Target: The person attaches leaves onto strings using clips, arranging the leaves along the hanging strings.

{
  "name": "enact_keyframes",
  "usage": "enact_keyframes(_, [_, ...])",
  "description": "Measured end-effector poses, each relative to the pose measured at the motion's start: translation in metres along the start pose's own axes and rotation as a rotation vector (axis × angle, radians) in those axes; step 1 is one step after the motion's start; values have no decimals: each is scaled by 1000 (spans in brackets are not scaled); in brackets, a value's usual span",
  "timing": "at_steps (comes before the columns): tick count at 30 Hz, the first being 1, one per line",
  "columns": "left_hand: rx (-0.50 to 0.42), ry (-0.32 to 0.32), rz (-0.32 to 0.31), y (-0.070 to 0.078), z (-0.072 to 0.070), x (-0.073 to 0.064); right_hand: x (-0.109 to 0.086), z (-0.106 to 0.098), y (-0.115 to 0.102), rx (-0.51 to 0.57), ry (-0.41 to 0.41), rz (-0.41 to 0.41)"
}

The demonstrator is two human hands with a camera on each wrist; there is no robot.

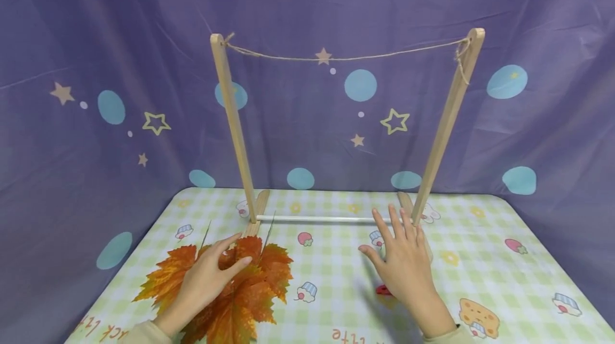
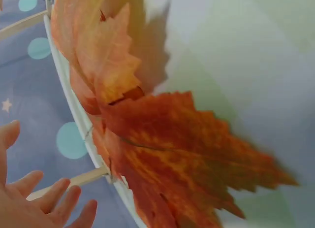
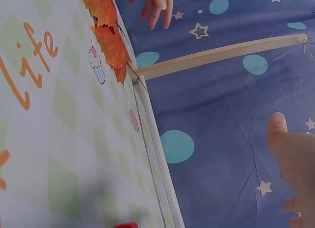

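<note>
Twine (image 1: 298, 59) is already tied between posts (image 1: 446, 127); leaves (image 1: 257, 293) lie on the tablecloth (image 1: 336, 274), none lifted yet. Left hand (image 1: 209, 274) relaxed, right hand (image 1: 405, 264) spread wide; both hold nothing.

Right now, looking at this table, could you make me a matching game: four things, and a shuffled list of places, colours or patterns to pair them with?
Things:
1. leaves
2. string
3. rod
4. tablecloth

Places, colours or patterns:
A. white, low down between the two wooden posts
B. green-and-white checks with little pictures
C. mostly orange, by the left hand
D. stretched between the tops of the posts, sagging slightly

Right pairs: 1-C, 2-D, 3-A, 4-B.
</note>
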State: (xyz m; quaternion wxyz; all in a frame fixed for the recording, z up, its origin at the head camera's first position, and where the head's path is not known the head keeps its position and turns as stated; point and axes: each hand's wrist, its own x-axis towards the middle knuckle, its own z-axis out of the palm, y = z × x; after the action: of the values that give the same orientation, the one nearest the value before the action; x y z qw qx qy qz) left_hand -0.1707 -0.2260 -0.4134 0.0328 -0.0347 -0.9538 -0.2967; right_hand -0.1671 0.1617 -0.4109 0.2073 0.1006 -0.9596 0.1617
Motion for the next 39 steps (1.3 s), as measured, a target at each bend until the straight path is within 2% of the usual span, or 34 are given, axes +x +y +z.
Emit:
enact_keyframes(8, [42,-40,-29,-16,3,1,-2,3,-4,21,-22,3])
enact_keyframes(14, [-13,-36,-58,-25,5,12,-3,4,-5,43,-33,26])
enact_keyframes(22, [-58,-65,-126,-32,10,26,-2,3,-3,34,-34,28])
enact_keyframes(39, [-60,-66,-139,-41,17,32,0,5,-2,23,-51,7])
